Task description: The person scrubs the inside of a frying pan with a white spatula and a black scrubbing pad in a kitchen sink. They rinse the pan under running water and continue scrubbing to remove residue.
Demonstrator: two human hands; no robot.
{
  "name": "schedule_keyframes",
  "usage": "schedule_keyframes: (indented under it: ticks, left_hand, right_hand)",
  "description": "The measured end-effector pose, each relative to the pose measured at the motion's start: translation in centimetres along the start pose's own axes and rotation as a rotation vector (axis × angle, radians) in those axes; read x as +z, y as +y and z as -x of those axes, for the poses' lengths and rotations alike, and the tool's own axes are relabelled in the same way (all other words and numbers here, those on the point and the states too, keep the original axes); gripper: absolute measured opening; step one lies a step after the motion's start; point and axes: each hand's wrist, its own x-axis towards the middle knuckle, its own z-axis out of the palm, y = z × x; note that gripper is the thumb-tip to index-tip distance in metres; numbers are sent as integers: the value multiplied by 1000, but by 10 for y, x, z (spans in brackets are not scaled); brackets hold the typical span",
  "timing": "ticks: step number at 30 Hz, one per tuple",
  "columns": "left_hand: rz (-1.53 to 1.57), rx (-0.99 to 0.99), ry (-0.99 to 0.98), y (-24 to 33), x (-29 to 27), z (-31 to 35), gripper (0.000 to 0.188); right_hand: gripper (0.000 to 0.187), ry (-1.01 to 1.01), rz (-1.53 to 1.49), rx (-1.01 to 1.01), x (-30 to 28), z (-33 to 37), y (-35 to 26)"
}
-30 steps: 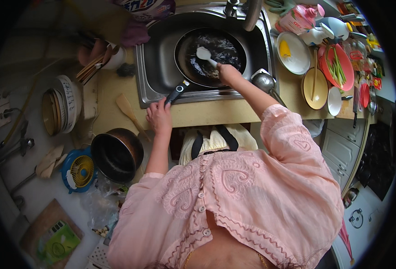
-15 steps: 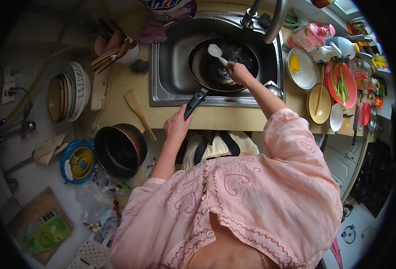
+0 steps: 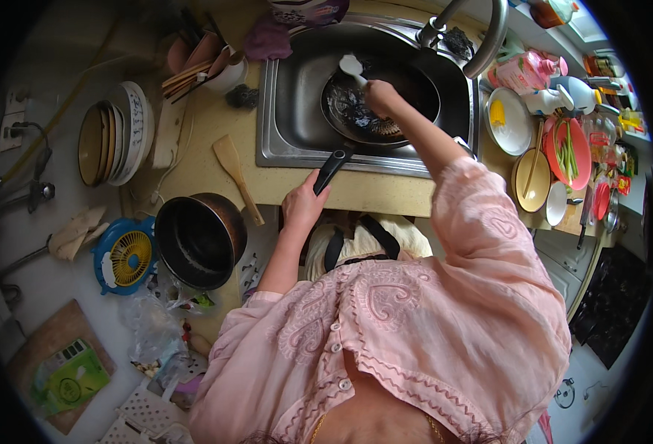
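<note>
I see the round black frying pan (image 3: 374, 107) sitting in the stainless steel sink (image 3: 285, 111) in the upper middle of the frame, its dark straight handle (image 3: 331, 169) sticking out over the sink's near rim toward the lower left. I judge the pan stiff and fairly heavy, and its wet, sudsy-looking inner face is probably slippery, so the handle is the sensible place to hold it; the rim would likely slide out of a wet grasp. My left hand (image 3: 302, 206) is at the near end of that handle, fingers curled around it so the hand is closed on the handle, the forearm running down and left toward the pink embroidered blouse (image 3: 415, 325) that fills the lower half of the frame. My right hand (image 3: 379, 96) is over the middle of the pan, closed around the shaft of a white-headed dish brush (image 3: 352, 66) whose head rests near the pan's far wall; the right arm stretches straight up from the sleeve, elbow nearly extended, passing under the curved metal tap (image 3: 485, 37). The brush looks light and rigid, easy to hold by its shaft. On the beige table left of the sink lie a wooden spatula (image 3: 236, 174) and a dark round pot (image 3: 199, 240), both well apart from either hand.
</note>
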Motion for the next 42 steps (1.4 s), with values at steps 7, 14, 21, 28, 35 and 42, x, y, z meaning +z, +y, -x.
schedule_keyframes:
  ticks: [7,14,21,28,35,42]
  left_hand:
    - [-19,22,-6,-5,-1,-2,44]
    - [-77,71,14,-1,4,-4,44]
    - [-179,116,17,4,3,-1,47]
    - [-186,86,1,8,5,3,46]
    - [-212,124,37,11,8,3,46]
    - [-320,161,55,13,9,13,47]
  right_hand:
    - [21,-426,-881,332,-15,67,-25]
    - [19,45,-121,151,39,6,24]
    - [22,-136,-204,-1,-6,71,-22]
    - [32,-25,-2,257,4,27,9]
    - [30,-99,128,176,-31,66,34]
    - [32,119,240,157,-18,27,44]
